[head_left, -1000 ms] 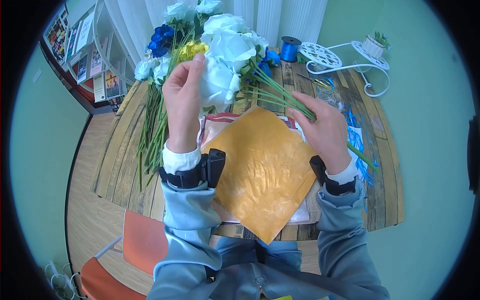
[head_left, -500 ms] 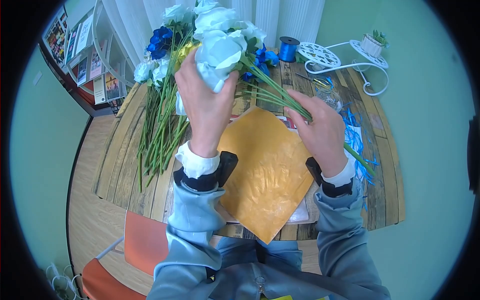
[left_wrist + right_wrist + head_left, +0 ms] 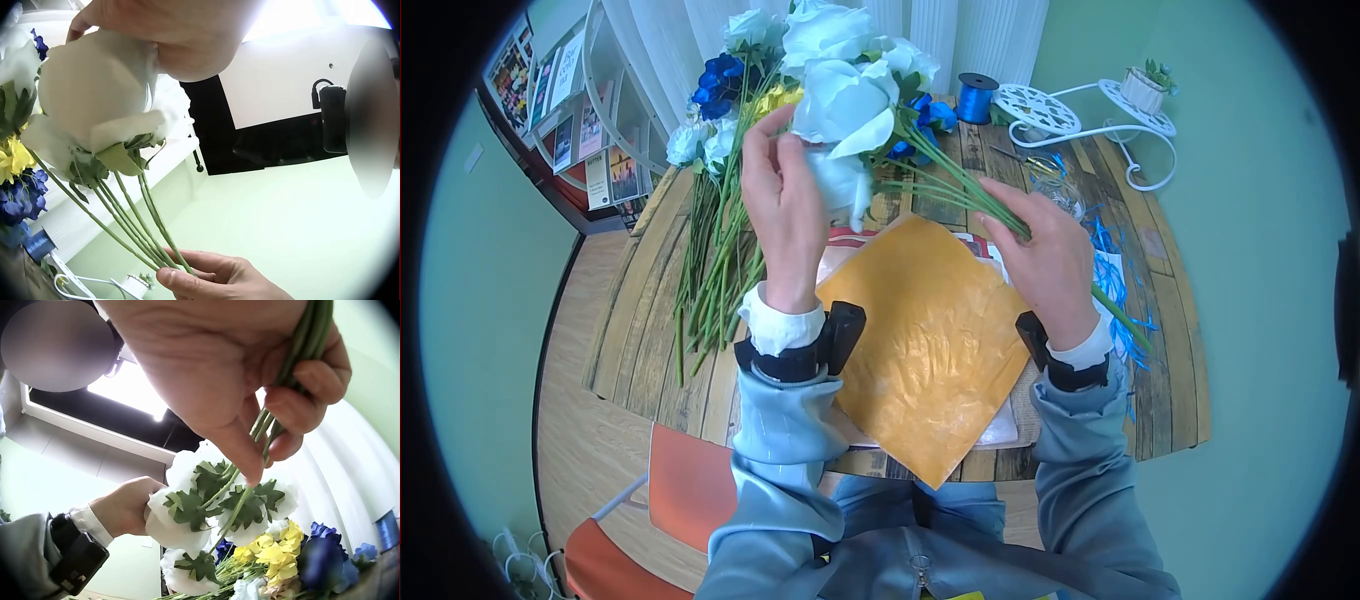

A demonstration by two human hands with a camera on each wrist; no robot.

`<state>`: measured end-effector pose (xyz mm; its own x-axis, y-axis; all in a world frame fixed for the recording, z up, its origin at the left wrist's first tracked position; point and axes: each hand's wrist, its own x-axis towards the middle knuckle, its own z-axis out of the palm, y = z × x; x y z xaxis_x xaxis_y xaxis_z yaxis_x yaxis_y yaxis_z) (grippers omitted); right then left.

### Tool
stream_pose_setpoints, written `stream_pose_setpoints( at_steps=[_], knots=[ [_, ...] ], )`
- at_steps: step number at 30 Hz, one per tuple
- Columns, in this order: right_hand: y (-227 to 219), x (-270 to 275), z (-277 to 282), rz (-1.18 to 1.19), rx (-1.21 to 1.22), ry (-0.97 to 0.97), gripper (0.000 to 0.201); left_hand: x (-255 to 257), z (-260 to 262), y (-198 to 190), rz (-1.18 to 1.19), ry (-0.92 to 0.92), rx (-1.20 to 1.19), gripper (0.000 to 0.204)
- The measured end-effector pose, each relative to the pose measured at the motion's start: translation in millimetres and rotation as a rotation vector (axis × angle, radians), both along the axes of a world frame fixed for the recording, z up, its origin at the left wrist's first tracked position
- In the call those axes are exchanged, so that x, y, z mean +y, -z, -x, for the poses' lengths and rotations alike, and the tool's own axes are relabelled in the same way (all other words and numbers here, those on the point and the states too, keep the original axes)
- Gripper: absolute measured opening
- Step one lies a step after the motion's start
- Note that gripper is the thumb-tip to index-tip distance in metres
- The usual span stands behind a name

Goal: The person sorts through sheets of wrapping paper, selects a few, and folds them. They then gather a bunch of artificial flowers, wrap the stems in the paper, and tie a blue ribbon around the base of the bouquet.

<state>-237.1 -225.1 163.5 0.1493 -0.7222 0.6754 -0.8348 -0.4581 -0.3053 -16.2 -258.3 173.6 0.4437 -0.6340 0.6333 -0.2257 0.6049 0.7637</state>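
Note:
Several white roses [image 3: 845, 105] on long green stems [image 3: 960, 190] are held in the air above the table. The right hand [image 3: 1048, 262] grips the stems, its fingers curled round them in the right wrist view. At the left side of the blooms is the left hand [image 3: 788, 215], its fingers bent lightly and touching the petals. In the left wrist view a large white rose [image 3: 100, 94] lies against that hand. Under the hands, an orange wrapping sheet [image 3: 930, 350] rests cornerwise over other sheets.
More stems [image 3: 715, 280] with blue flowers [image 3: 720, 85] and white ones lie on the left of the wooden table [image 3: 630, 330]. Behind on the right are a blue ribbon spool [image 3: 976, 100] and a white metal stand [image 3: 1040, 110]. Blue shredded ribbon [image 3: 1108, 245] lies to the right.
The left hand moved right and closer to a rose with its fingers spread round it, then back slightly left. The front blooms shifted, while the right hand has kept its grip with little movement.

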Motion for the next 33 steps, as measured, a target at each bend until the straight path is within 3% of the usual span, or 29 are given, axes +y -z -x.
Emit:
stream_pose_setpoints(
  at_steps=[5, 7, 8, 10, 12, 14, 18, 20, 23, 29, 33],
  knots=[
    [0, 1, 0, -0.006, 0.006, 0.017, 0.028, 23, 14, -18, 0.04, -0.126, -0.133, 0.043],
    [1, 0, 0, -0.004, 0.032, 0.022, 0.027, 30, 19, -22, 0.153, -0.288, -0.522, 0.068],
    [1, 1, -1, -0.004, 0.032, 0.02, 0.027, 29, 18, -20, 0.153, -0.289, -0.521, 0.068],
    [0, 3, -3, 0.013, 0.035, -0.009, 0.028, 23, 16, -14, 0.066, -0.311, -0.586, 0.088],
    [-1, 3, -4, 0.012, 0.033, -0.022, 0.028, 19, 14, -12, 0.044, -0.33, -0.596, 0.089],
    [-2, 3, -4, 0.01, 0.03, -0.037, 0.028, 19, 12, -13, 0.013, -0.359, -0.467, 0.083],
    [-2, 2, -4, 0.039, 0.02, -0.048, 0.03, 11, 7, -11, 0.036, -0.374, -0.452, 0.066],
    [-3, 3, -4, 0.041, 0.019, -0.043, 0.03, 4, 3, -8, 0.099, -0.227, -0.224, 0.042],
    [-4, 4, -4, 0.037, 0.036, -0.043, 0.032, -1, -3, -2, 0.101, -0.205, -0.143, 0.026],
    [-2, 1, -3, 0.05, -0.033, -0.064, 0.032, 1, -9, -5, 0.118, -0.048, 0.078, 0.017],
    [-4, 1, -3, -0.003, -0.067, -0.056, 0.033, 2, -9, -6, 0.146, -0.004, 0.101, 0.02]
  ],
)
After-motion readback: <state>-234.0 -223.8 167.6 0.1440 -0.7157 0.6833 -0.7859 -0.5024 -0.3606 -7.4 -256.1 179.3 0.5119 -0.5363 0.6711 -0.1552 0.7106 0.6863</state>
